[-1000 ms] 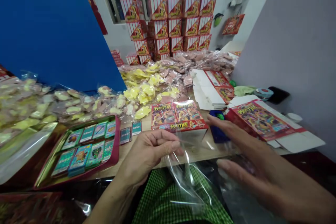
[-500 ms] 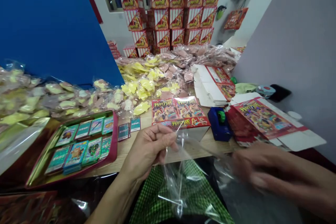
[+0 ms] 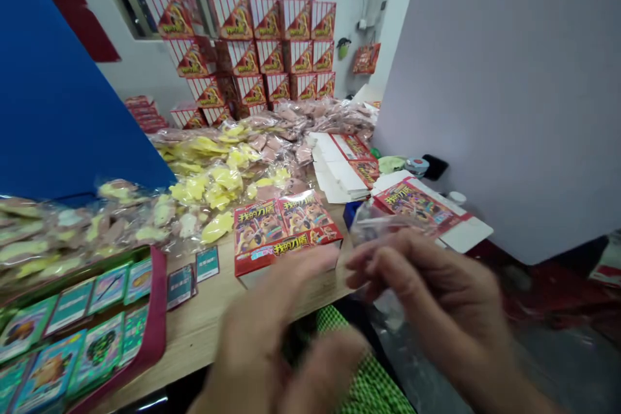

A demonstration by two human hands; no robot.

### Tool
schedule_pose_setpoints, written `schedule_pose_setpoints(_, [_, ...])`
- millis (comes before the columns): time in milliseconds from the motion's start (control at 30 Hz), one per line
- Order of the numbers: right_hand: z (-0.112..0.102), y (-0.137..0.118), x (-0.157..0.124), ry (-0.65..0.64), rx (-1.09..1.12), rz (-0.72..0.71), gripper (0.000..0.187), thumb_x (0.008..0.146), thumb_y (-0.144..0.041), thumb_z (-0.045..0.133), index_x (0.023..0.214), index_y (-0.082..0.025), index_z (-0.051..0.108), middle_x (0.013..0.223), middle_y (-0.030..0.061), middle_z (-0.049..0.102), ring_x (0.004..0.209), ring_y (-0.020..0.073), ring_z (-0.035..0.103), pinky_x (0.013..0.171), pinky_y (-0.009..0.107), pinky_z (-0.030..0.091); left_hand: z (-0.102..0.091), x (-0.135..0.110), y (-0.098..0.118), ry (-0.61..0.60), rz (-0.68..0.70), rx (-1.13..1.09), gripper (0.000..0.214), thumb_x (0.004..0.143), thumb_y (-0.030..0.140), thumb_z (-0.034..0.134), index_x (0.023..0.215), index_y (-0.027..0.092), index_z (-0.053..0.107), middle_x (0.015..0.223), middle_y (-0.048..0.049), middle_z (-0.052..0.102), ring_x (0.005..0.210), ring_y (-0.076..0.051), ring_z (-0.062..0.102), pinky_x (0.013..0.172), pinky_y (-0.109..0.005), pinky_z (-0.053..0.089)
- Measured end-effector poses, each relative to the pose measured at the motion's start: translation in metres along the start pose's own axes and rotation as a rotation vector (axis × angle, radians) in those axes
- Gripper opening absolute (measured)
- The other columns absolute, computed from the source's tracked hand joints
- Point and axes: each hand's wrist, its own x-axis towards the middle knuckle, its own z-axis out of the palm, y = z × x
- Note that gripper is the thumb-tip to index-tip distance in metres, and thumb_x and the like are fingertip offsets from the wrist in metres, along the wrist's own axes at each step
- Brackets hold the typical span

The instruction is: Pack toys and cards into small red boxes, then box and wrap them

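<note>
My left hand [image 3: 276,330], smeared by motion, is low in the middle of the head view, fingers stretched out and thumb apart, with nothing in it. To its right, the bent fingers of my right hand [image 3: 427,297] close on a thin clear plastic bag [image 3: 371,228]; part of the bag is hidden behind them. Just beyond my hands, a red printed box [image 3: 284,229] rests on the wooden table [image 3: 198,330]. Two small piles of cards, a dark one [image 3: 180,286] and a teal one [image 3: 207,263], lie left of the box.
A pink-rimmed tin [image 3: 158,310] holding several card stacks stands at lower left. Bagged yellow and pink pieces [image 3: 226,181] heap up behind. Flat cartons [image 3: 339,168] lie to the right beside a grey panel [image 3: 485,90]. Stacked red boxes [image 3: 266,55] rise at the back.
The view has swung to the right. My left hand has let go of the clear bag and opened. My right hand, formerly pulling at the bag, now has it near the box's right side.
</note>
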Motion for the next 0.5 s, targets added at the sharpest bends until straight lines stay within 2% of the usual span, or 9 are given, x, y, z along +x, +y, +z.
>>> schedule_pose_setpoints(67, [0.023,0.006,0.001,-0.117,0.122,-0.043,0.023,0.104,-0.027,0.053,0.103,-0.026,0.077,0.101,0.0048,0.075,0.086,0.0177,0.071,0.077,0.03,0.061,0.003,-0.017,-0.002,-0.092,0.018,-0.054,0.081,0.071,0.048,0.089,0.144,0.032,0.058,0.141,-0.0101,0.066,0.129,-0.04,0.061,0.104,-0.047,0.056])
schedule_pose_setpoints(100, [0.033,0.011,0.001,-0.171,0.204,-0.036,0.025,0.105,-0.028,0.052,0.111,-0.028,0.076,0.11,0.0056,0.074,0.096,0.0194,0.071,0.086,0.034,0.061,0.008,-0.022,-0.005,-0.079,-0.006,-0.088,0.091,0.07,0.046,0.09,0.151,0.031,0.05,0.146,-0.0113,0.061,0.132,-0.04,0.059,0.106,-0.048,0.055])
schedule_pose_setpoints(133, [0.042,0.017,0.0,-0.218,0.293,-0.016,0.028,0.105,-0.029,0.05,0.119,-0.029,0.075,0.119,0.0062,0.073,0.104,0.021,0.07,0.093,0.038,0.06,0.012,-0.025,-0.011,-0.036,-0.052,-0.12,0.091,0.075,0.044,0.087,0.154,0.031,0.045,0.149,-0.0119,0.059,0.134,-0.038,0.058,0.107,-0.047,0.055])
schedule_pose_setpoints(200, [0.057,0.03,-0.004,-0.291,0.454,0.057,0.035,0.107,-0.032,0.048,0.136,-0.031,0.067,0.131,0.0073,0.069,0.118,0.0235,0.066,0.102,0.044,0.057,0.017,-0.021,-0.025,0.094,-0.165,-0.166,0.067,0.089,0.041,0.074,0.149,0.03,0.049,0.146,-0.0109,0.061,0.131,-0.031,0.062,0.106,-0.042,0.055])
schedule_pose_setpoints(267, [0.067,0.043,-0.01,-0.344,0.517,0.103,0.041,0.107,-0.033,0.046,0.147,-0.032,0.058,0.14,0.0083,0.064,0.129,0.0258,0.061,0.103,0.046,0.057,0.016,-0.011,-0.041,0.188,-0.246,-0.197,0.037,0.096,0.039,0.065,0.131,0.026,0.063,0.131,-0.0082,0.07,0.119,-0.025,0.068,0.099,-0.036,0.057])
schedule_pose_setpoints(300, [0.07,0.049,-0.014,-0.368,0.486,0.106,0.044,0.107,-0.033,0.045,0.15,-0.032,0.054,0.144,0.0088,0.061,0.132,0.0266,0.058,0.102,0.046,0.058,0.014,-0.005,-0.048,0.222,-0.272,-0.223,0.028,0.097,0.038,0.064,0.121,0.024,0.067,0.122,-0.0066,0.074,0.112,-0.022,0.07,0.095,-0.033,0.057])
schedule_pose_setpoints(367, [0.076,0.059,-0.021,-0.351,0.292,0.051,0.048,0.105,-0.026,0.045,0.153,-0.03,0.049,0.148,0.0102,0.057,0.136,0.0271,0.055,0.102,0.046,0.058,0.008,0.004,-0.061,0.269,-0.296,-0.311,0.02,0.096,0.039,0.064,0.106,0.022,0.071,0.107,-0.004,0.077,0.098,-0.018,0.071,0.09,-0.03,0.056])
schedule_pose_setpoints(467, [0.082,0.075,-0.035,-0.234,-0.198,-0.075,0.056,0.096,-0.014,0.045,0.153,-0.019,0.047,0.142,0.0177,0.057,0.132,0.0312,0.056,0.105,0.052,0.053,-0.004,0.012,-0.071,0.316,-0.332,-0.401,0.022,0.094,0.041,0.068,0.092,0.02,0.074,0.088,-0.0037,0.079,0.08,-0.014,0.069,0.08,-0.026,0.054])
schedule_pose_setpoints(500, [0.083,0.079,-0.04,-0.262,-0.36,-0.079,0.057,0.093,-0.011,0.045,0.149,-0.014,0.05,0.136,0.02,0.06,0.125,0.0333,0.06,0.101,0.054,0.055,-0.009,0.014,-0.073,0.321,-0.364,-0.389,0.026,0.092,0.044,0.068,0.088,0.019,0.075,0.081,-0.0044,0.078,0.07,-0.013,0.066,0.07,-0.024,0.052])
